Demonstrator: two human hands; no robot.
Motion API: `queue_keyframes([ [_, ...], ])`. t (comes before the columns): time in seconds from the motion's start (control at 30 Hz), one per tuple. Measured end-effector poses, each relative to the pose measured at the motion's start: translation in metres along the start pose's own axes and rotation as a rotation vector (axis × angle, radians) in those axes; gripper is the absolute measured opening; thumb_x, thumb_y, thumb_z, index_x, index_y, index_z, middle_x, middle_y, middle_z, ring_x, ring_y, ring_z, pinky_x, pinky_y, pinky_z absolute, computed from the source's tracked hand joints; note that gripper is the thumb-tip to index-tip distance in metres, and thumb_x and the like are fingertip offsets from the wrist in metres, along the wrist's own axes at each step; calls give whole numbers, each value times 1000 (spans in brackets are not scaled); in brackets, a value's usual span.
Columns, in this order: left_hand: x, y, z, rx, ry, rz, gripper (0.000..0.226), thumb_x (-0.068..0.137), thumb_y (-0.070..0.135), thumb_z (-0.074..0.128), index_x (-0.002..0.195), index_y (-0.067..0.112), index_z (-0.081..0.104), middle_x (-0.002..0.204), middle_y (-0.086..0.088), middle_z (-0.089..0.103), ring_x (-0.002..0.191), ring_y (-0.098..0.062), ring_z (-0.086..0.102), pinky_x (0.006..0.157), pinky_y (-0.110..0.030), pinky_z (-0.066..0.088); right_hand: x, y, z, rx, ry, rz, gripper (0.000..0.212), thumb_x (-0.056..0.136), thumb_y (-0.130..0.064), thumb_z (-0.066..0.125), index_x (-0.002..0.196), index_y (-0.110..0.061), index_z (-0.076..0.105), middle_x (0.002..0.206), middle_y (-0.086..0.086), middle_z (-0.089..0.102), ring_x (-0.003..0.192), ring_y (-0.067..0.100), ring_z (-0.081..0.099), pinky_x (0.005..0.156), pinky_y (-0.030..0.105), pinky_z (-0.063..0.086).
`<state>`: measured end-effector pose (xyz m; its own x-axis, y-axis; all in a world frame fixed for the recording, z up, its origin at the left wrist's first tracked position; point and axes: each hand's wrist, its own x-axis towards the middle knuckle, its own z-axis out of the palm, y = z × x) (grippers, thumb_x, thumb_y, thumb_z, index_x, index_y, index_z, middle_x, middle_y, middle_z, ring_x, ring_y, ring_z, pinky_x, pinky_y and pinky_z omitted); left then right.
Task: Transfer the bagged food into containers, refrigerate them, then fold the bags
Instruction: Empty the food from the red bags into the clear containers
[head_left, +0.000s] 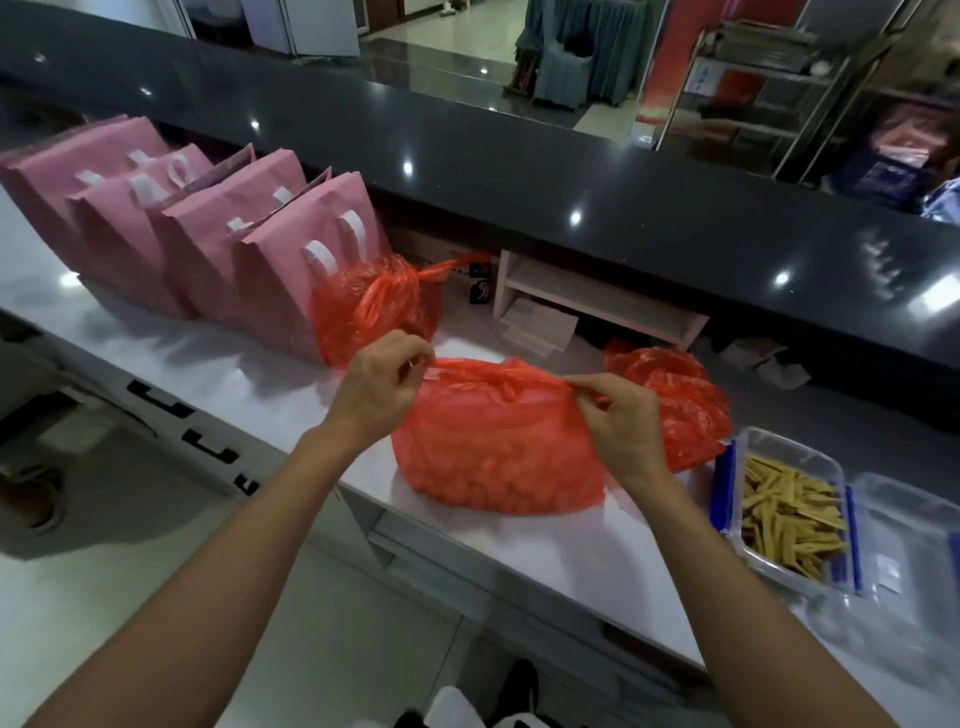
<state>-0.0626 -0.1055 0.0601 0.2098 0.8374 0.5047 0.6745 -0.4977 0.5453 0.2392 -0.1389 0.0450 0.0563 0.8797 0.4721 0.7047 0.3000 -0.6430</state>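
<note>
A red plastic bag (493, 447) full of small round pieces of food sits on the white counter (249, 374) in front of me. My left hand (382, 387) pinches its left handle and my right hand (618, 421) pinches its right handle, both at the knotted top. Behind it stands a second tied red bag (374, 306). To the right lies a crumpled, empty-looking red bag (680, 400). A clear container (779, 512) with blue clips holds yellow strips of food at the right. Beside it lies a clear lid (914, 551).
Several pink paper bags (218, 244) with white handles stand in a row at the back left. A raised dark countertop (571, 176) runs behind the white counter. A small white shelf (597, 301) with papers sits under it. Drawers are below the counter edge.
</note>
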Motion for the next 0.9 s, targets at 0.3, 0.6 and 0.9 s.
queue_keyframes([
  [0.3,-55,-9,35,140,-80,216,23,89,10,59,105,7,75,109,-8,66,93,-25,64,73,-42,57,-49,20,13,-209,25,8,32,83,11,65,105,-9,77,115,9,71,105,26,66,95,40,54],
  [0.6,-97,-25,62,173,-530,88,77,86,51,71,152,21,44,158,-2,41,141,-25,44,107,-48,48,-106,35,28,-395,-551,104,77,92,-59,55,157,-32,24,166,3,19,149,29,24,121,55,24],
  [0.9,-112,-20,68,230,-547,128,65,70,7,77,133,13,64,134,-15,62,118,-38,61,82,-51,60,-140,27,42,-475,-573,160,64,92,-30,67,151,-28,41,161,12,31,140,37,41,112,52,39],
])
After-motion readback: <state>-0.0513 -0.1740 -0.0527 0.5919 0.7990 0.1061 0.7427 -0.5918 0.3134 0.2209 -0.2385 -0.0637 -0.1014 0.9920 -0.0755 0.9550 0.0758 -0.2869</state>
